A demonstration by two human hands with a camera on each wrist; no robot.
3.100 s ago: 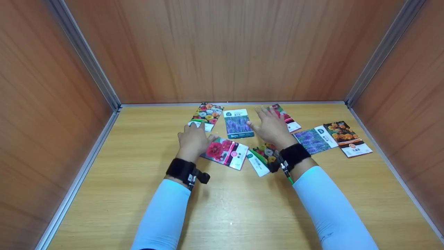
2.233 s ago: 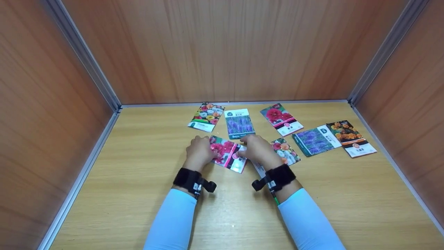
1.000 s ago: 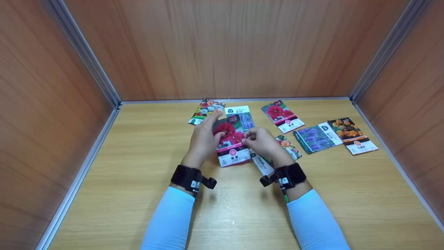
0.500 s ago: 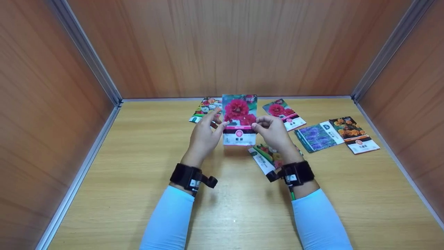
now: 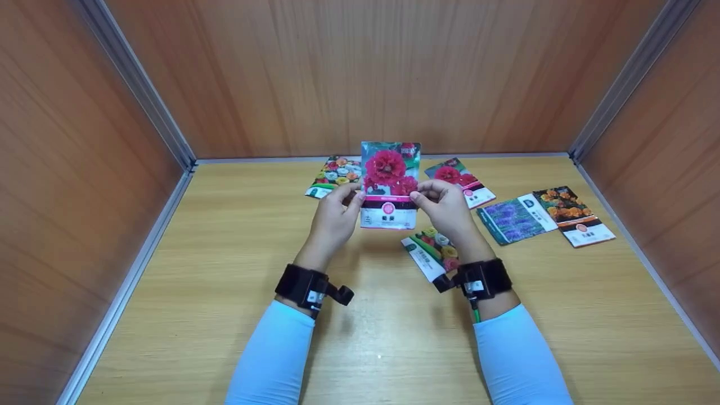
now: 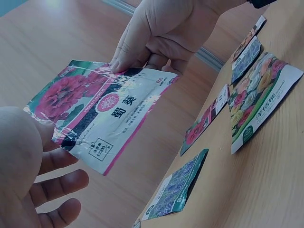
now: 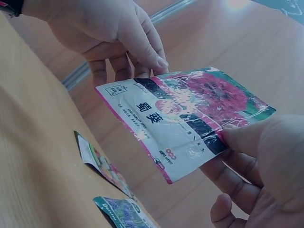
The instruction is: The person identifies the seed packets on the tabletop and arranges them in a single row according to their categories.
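Both hands hold up a seed packet point(image 5: 389, 180) with deep pink flowers, raised off the table with its picture side facing me. My left hand point(image 5: 332, 222) pinches its left edge between thumb and fingers. On the opposite edge, my right hand point(image 5: 450, 211) pinches it the same way. The left wrist view shows the packet's white lower label point(image 6: 118, 114) with dark printed characters. A lavender seed packet point(image 6: 175, 190) lies on the table; in the head view the raised packet hides it.
Around the hands lie a mixed-flower packet point(image 5: 334, 174) at the back, another red-pink packet point(image 5: 461, 183), a second lavender packet point(image 5: 514, 219) and an orange-flower packet point(image 5: 574, 216). Another mixed-flower packet point(image 5: 427, 253) sits partly under the right wrist. Wooden panels point(image 5: 360, 79) enclose the table.
The pink-flower packet lay flat and slanted near the left hand. Both hands took hold of it, turned it upright and lifted it. The right hand came over from the back-right packet.
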